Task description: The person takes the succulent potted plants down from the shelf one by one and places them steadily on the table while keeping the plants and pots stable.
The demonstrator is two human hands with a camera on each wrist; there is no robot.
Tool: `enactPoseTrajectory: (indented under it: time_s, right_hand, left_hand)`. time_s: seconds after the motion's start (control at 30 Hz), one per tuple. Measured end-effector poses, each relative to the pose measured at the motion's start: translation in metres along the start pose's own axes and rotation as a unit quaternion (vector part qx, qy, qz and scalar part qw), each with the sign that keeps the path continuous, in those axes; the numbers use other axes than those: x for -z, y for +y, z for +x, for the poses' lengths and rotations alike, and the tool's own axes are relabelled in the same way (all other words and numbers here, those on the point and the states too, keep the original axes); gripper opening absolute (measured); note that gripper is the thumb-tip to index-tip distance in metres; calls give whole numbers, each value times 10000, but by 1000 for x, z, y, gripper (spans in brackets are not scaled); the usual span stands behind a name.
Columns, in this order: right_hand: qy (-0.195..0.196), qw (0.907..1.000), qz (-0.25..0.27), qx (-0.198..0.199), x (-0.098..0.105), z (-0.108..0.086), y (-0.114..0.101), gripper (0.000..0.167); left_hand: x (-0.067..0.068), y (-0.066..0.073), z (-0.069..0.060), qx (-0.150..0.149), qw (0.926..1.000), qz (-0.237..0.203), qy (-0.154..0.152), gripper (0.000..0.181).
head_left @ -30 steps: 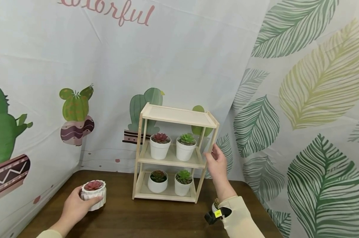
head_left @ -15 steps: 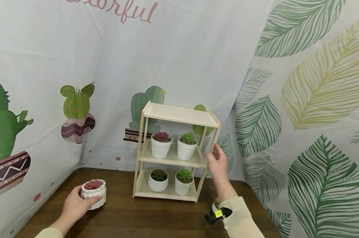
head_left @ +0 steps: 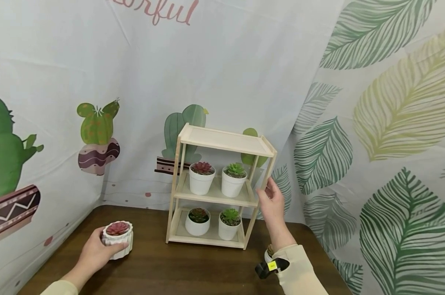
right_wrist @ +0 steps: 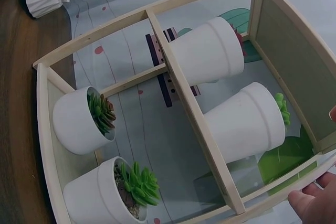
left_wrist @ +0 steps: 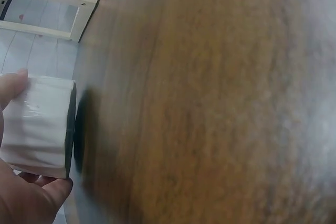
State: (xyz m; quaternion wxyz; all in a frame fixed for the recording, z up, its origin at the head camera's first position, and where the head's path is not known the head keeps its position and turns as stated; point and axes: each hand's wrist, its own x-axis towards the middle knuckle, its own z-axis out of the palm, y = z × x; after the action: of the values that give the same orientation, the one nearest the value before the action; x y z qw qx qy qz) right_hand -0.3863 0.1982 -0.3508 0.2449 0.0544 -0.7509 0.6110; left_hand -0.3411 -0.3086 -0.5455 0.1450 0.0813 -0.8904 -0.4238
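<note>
My left hand [head_left: 96,253] grips a white ridged pot [head_left: 120,248] with a red succulent, at the left of the table; in the left wrist view the pot [left_wrist: 39,127] is between thumb and fingers, a dark shadow beside its base. My right hand [head_left: 273,205] holds the right front post of a pale wooden shelf [head_left: 228,139], thumb in front, fingers behind. On its middle level stand a white pot with a red succulent [head_left: 202,180] and one with a green succulent [head_left: 233,182]. Below are a rounded white pot [head_left: 197,223] and a pot with a green succulent [head_left: 228,226].
Another small potted plant [head_left: 268,255] stands on the brown table [head_left: 193,270] at the right, partly hidden by the right wrist and its black strap. Behind the table hangs a cloth [head_left: 244,73] printed with cacti and leaves.
The head view has shifted slightly, so the scene sits a little further right. Both hands keep their holds, on the ridged pot and the shelf post.
</note>
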Motion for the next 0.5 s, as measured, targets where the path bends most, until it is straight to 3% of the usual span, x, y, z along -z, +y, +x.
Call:
enactPoseTrajectory:
  time_s: [0.5]
  right_hand:
    - [-143,9999,83,-8,2,-1,4,66]
  left_hand:
    - [-3,-5,-2,-354,9993,19,100,113]
